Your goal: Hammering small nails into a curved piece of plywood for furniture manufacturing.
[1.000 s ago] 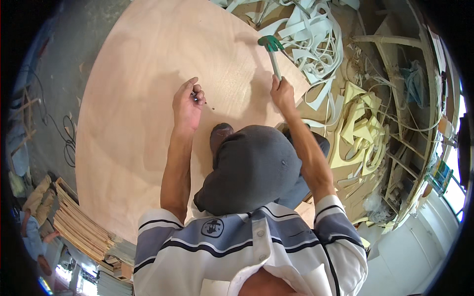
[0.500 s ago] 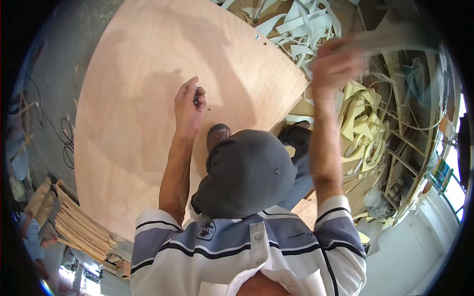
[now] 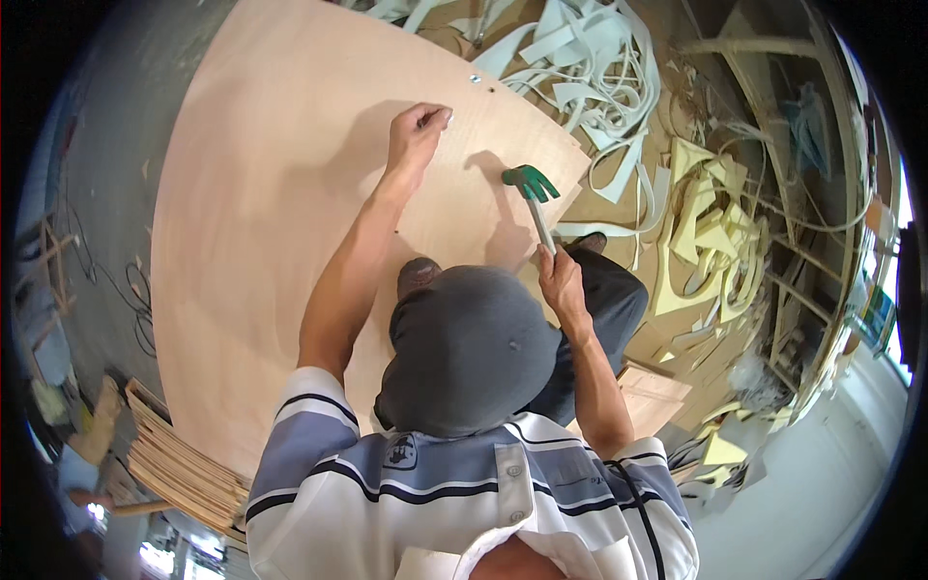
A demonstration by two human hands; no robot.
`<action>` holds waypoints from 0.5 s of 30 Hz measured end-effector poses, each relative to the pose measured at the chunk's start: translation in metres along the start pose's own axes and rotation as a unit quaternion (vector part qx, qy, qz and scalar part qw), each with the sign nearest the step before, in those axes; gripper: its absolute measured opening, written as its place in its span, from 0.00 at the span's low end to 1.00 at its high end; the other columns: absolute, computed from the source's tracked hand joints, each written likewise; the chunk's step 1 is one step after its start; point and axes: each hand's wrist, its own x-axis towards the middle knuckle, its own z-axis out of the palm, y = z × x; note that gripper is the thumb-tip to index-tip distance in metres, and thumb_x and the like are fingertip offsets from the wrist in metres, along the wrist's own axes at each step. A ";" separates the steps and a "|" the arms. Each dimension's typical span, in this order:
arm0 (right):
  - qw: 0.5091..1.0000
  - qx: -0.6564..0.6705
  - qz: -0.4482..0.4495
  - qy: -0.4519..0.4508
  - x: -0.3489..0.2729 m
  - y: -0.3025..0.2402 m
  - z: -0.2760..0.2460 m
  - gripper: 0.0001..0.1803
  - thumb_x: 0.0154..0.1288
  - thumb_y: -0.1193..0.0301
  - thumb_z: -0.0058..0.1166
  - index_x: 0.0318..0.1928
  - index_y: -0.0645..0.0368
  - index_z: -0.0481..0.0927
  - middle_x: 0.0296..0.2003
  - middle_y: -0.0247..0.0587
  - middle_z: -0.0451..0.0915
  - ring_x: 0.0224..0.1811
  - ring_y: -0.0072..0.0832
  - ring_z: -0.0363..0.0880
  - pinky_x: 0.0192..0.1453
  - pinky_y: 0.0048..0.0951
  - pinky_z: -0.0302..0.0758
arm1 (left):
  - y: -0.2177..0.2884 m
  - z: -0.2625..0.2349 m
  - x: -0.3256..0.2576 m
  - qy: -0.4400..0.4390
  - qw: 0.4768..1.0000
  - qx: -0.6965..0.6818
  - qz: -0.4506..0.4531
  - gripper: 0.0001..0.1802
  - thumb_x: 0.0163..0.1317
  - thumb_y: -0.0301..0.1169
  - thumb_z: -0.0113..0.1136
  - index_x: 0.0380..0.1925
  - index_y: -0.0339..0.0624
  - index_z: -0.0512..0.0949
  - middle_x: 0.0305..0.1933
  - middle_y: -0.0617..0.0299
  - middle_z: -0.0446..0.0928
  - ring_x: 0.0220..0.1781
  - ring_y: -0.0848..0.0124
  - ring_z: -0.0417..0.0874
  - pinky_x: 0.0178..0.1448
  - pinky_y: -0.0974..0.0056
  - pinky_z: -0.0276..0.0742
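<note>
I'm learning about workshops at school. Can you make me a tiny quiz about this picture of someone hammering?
1. True or false: the right hand holds a green-headed hammer.
2. What do the left hand fingertips pinch? A) a small nail B) a paintbrush C) a saw
3. What lies under both hands?

Key: 1 true. 2 A, probably; it is tiny. 3 A large plywood sheet.

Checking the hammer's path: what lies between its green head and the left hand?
Only bare plywood sheet separates hammer head from left hand, per the head view.
</note>
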 end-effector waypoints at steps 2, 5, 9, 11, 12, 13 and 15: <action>1.000 0.024 0.013 0.005 -0.007 -0.003 -0.002 0.22 0.68 0.59 0.45 0.30 0.70 0.72 0.20 0.66 0.71 0.29 0.62 0.73 0.29 0.50 0.68 | -0.002 0.022 0.033 -0.025 0.996 0.068 0.046 0.08 0.59 0.30 0.58 0.35 0.36 0.79 0.28 0.67 0.76 0.22 0.80 0.67 0.27 0.73 0.63; 0.997 0.063 0.045 -0.003 -0.005 -0.006 -0.001 0.23 0.68 0.58 0.45 0.31 0.71 0.72 0.21 0.67 0.71 0.30 0.63 0.72 0.30 0.49 0.67 | -0.006 0.049 0.068 -0.030 0.977 0.160 0.134 0.09 0.56 0.30 0.59 0.34 0.36 0.79 0.27 0.61 0.79 0.27 0.73 0.76 0.33 0.68 0.70; 0.993 0.107 0.059 0.005 -0.006 -0.010 0.001 0.23 0.68 0.58 0.44 0.31 0.71 0.72 0.21 0.67 0.71 0.30 0.63 0.72 0.30 0.49 0.67 | -0.009 0.060 0.087 -0.020 0.944 0.267 0.192 0.07 0.55 0.30 0.59 0.32 0.39 0.79 0.28 0.57 0.81 0.31 0.64 0.81 0.38 0.63 0.74; 0.991 0.115 0.074 -0.003 -0.005 -0.006 0.004 0.23 0.68 0.59 0.44 0.31 0.71 0.72 0.21 0.67 0.71 0.29 0.63 0.72 0.30 0.49 0.67 | -0.010 0.066 0.087 -0.028 0.943 0.273 0.186 0.07 0.54 0.31 0.59 0.32 0.40 0.79 0.28 0.57 0.81 0.31 0.64 0.81 0.38 0.62 0.74; 0.989 0.120 0.084 -0.014 -0.005 -0.004 0.005 0.23 0.68 0.59 0.43 0.31 0.71 0.72 0.21 0.67 0.70 0.29 0.63 0.71 0.29 0.49 0.67 | -0.010 0.068 0.087 -0.030 0.943 0.277 0.180 0.07 0.53 0.31 0.60 0.31 0.40 0.80 0.28 0.56 0.81 0.31 0.64 0.81 0.37 0.62 0.74; 0.989 0.122 0.087 -0.014 -0.004 -0.002 0.006 0.23 0.68 0.59 0.43 0.31 0.71 0.72 0.21 0.67 0.70 0.29 0.63 0.71 0.29 0.49 0.67 | -0.011 0.069 0.087 -0.032 0.943 0.279 0.179 0.07 0.53 0.31 0.60 0.31 0.40 0.80 0.28 0.56 0.81 0.31 0.64 0.81 0.37 0.62 0.74; 0.987 0.141 0.079 -0.007 -0.004 0.001 0.008 0.23 0.68 0.59 0.43 0.30 0.71 0.72 0.21 0.67 0.70 0.28 0.63 0.71 0.29 0.48 0.66 | -0.011 0.071 0.086 -0.025 0.942 0.290 0.166 0.07 0.53 0.32 0.60 0.31 0.41 0.80 0.27 0.57 0.80 0.31 0.64 0.81 0.36 0.62 0.74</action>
